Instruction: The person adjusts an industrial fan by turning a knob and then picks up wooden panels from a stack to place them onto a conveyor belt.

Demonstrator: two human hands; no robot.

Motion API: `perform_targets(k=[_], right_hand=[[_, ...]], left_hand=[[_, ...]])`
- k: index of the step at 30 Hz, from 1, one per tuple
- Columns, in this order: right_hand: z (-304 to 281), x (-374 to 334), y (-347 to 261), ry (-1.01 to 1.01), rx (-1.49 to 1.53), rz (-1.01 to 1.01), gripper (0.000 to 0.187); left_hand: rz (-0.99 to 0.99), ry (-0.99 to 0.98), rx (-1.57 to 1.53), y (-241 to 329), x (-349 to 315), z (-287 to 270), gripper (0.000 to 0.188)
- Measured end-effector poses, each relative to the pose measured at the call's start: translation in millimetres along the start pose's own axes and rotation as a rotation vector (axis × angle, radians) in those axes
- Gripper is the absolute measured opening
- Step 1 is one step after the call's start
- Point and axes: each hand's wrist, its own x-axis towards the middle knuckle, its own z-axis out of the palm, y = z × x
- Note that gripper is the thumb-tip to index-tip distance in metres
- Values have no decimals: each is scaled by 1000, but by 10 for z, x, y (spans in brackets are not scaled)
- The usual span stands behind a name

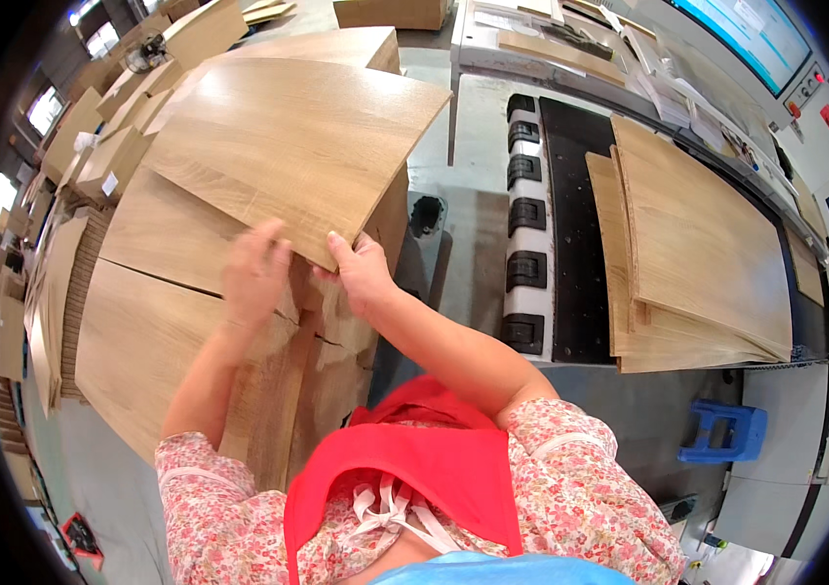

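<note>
A large wood-grain panel (307, 136) lies at a slant on top of a stack of like boards. My right hand (364, 273) grips its near right corner, thumb on the upper face and fingers under the edge. Close to the same near edge is my left hand (256, 268), smeared by motion, so I cannot tell whether it touches the panel. Beneath lie more wood-grain boards (161, 327), with a dark gap between two of them.
To the right, several loose panels (707, 234) rest on a black machine bed (570, 224) edged with rollers (526, 214). A blue stool (723, 431) stands below. A screen (746, 34) is at the upper right. More board stacks (112, 161) fill the far left.
</note>
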Motion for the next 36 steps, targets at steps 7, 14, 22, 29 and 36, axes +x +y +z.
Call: perform_targets(k=[7,14,22,29,36], right_hand=[[-700,-1177,-136,-92,-82,111,36],[-1136,-1680,-337,-82,-114,124,40],[-1495,-2418,-509,86,-172,170,35],[-1681,-2807,-573,186,-116,57,39],[-2078,-2920,-414,235,-123,155,41]], left_hand=[[-964,195,-1000,-652,-516,-596,49],[-1100,-736,-1138,916,-1250,-760,60],[-808,147,-1865,1006,-1389,107,54],[-920,139,-1945,933,-1406,254,41],[-860,156,-1923,1145,-1498,288,41]])
